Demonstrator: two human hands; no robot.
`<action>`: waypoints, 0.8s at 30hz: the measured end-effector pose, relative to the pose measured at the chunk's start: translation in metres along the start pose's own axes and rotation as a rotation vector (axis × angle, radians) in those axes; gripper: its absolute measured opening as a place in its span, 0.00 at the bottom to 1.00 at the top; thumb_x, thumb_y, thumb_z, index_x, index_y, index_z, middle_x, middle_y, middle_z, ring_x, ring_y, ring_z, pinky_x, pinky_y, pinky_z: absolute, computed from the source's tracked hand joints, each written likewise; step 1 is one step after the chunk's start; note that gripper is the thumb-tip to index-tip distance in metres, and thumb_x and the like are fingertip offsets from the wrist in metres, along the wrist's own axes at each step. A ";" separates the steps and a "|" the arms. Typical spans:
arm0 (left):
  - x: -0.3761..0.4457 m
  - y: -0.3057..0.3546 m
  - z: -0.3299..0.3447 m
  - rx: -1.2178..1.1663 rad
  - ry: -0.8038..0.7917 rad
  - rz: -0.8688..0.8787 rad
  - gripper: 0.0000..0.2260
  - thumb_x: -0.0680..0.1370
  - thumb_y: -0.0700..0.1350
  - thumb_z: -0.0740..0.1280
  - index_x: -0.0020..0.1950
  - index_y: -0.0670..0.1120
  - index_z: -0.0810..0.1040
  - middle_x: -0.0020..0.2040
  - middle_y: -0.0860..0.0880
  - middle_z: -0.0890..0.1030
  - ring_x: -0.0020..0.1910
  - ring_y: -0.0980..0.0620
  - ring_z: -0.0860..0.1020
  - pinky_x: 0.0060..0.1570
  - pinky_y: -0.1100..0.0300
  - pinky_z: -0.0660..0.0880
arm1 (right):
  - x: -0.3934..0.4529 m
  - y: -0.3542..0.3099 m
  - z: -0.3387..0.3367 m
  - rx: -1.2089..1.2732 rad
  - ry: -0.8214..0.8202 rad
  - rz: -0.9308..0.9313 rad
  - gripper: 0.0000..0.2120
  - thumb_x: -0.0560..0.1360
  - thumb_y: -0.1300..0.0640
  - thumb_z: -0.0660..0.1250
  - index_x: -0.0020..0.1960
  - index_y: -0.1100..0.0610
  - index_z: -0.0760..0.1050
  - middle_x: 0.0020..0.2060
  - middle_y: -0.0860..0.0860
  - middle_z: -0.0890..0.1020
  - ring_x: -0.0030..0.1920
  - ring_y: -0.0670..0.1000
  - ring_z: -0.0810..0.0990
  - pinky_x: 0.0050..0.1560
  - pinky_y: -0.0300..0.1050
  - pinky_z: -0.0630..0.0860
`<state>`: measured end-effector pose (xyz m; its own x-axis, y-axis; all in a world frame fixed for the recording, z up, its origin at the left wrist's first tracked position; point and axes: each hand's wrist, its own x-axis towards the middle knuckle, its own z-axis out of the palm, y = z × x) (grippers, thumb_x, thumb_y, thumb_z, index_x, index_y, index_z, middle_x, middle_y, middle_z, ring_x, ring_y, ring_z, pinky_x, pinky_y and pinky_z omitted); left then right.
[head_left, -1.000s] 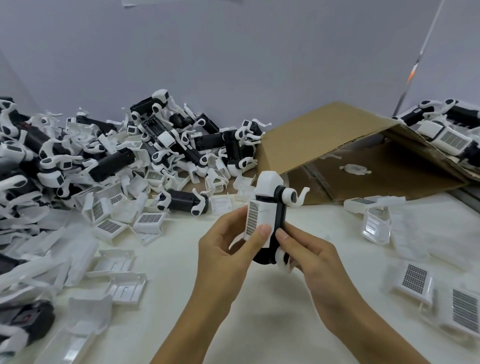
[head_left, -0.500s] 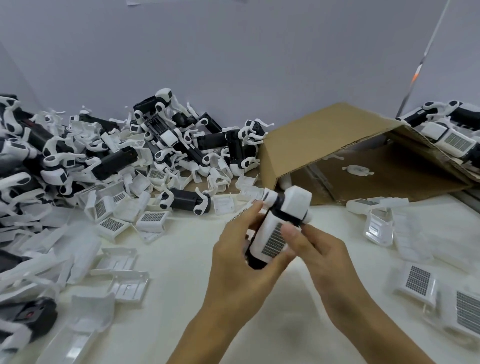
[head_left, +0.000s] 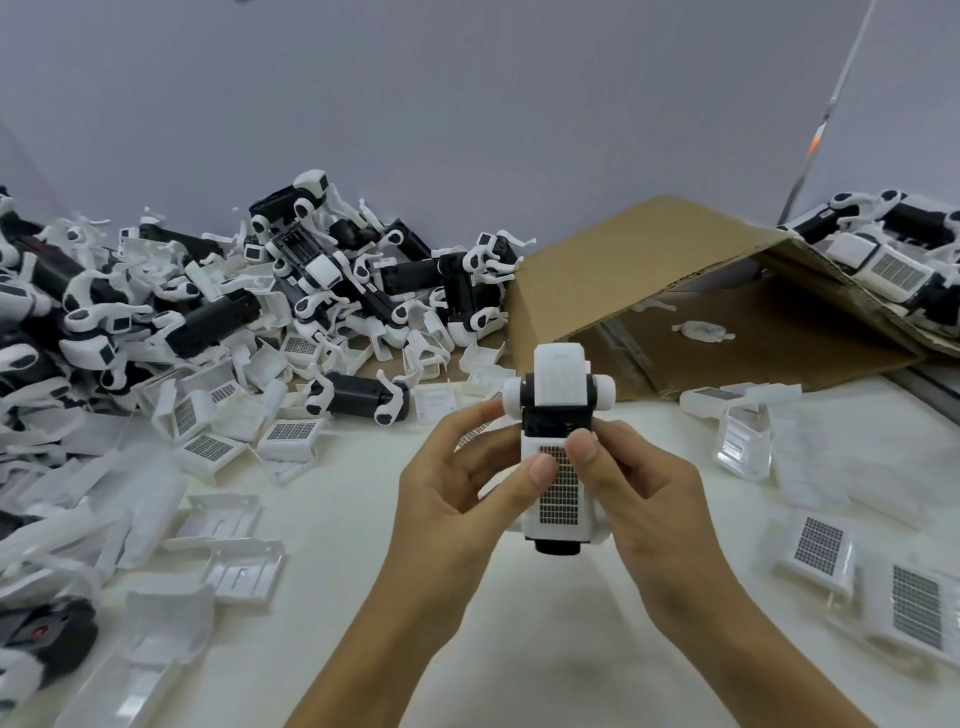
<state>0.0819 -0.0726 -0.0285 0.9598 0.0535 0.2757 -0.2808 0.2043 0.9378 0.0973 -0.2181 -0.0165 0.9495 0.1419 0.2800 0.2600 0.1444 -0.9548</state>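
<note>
at your far left a heap (head_left: 208, 312) of black-and-white units and loose white covers spills across the table (head_left: 337, 545), too tangled to count.

your left hand (head_left: 457, 504) is curled round the unit (head_left: 558, 405), which you hold above the table straight in front of you. its thumb lies flat on the gridded cover (head_left: 561, 499) at the unit's near end. your right hand (head_left: 644, 499) grips the other flank, thumb pressing the cover's upper edge right beside the left thumb.

i can't tell whether the cover's clips have caught. if your thumbs push off-centre, one side may snap home while the other rides up and leaves the cover skewed. a hard squeeze could crack the thin white plastic. if you ease both grips at once, the unit drops onto the table.

counted: two hands, one held unit with two round white end caps and one gridded cover. to the right there is one cardboard box (head_left: 649, 270) on its side with one white part (head_left: 698, 331) inside, then two loose panels (head_left: 821, 540) lying grid-up at the near right.
</note>
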 end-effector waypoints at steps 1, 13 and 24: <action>-0.001 0.000 0.000 -0.011 0.004 0.001 0.19 0.69 0.50 0.76 0.59 0.56 0.81 0.55 0.45 0.86 0.58 0.45 0.83 0.53 0.52 0.81 | 0.000 0.000 0.001 -0.016 0.001 -0.014 0.09 0.65 0.36 0.66 0.43 0.31 0.83 0.42 0.40 0.85 0.47 0.37 0.84 0.37 0.26 0.77; -0.011 0.000 0.017 0.077 0.115 0.112 0.16 0.68 0.57 0.74 0.51 0.52 0.76 0.46 0.47 0.86 0.48 0.48 0.86 0.40 0.59 0.82 | -0.002 0.004 -0.001 0.001 0.087 -0.034 0.13 0.65 0.35 0.66 0.39 0.40 0.85 0.37 0.45 0.86 0.41 0.45 0.87 0.34 0.33 0.80; -0.010 0.009 0.014 -0.071 0.096 0.111 0.20 0.71 0.52 0.74 0.62 0.58 0.77 0.54 0.44 0.86 0.56 0.43 0.84 0.47 0.55 0.81 | -0.003 0.002 0.001 -0.080 -0.059 -0.134 0.10 0.74 0.39 0.64 0.52 0.31 0.81 0.48 0.42 0.83 0.55 0.41 0.82 0.44 0.27 0.77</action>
<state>0.0699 -0.0849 -0.0196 0.9199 0.1721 0.3525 -0.3875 0.2602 0.8844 0.0946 -0.2173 -0.0189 0.8940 0.1843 0.4084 0.3990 0.0874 -0.9128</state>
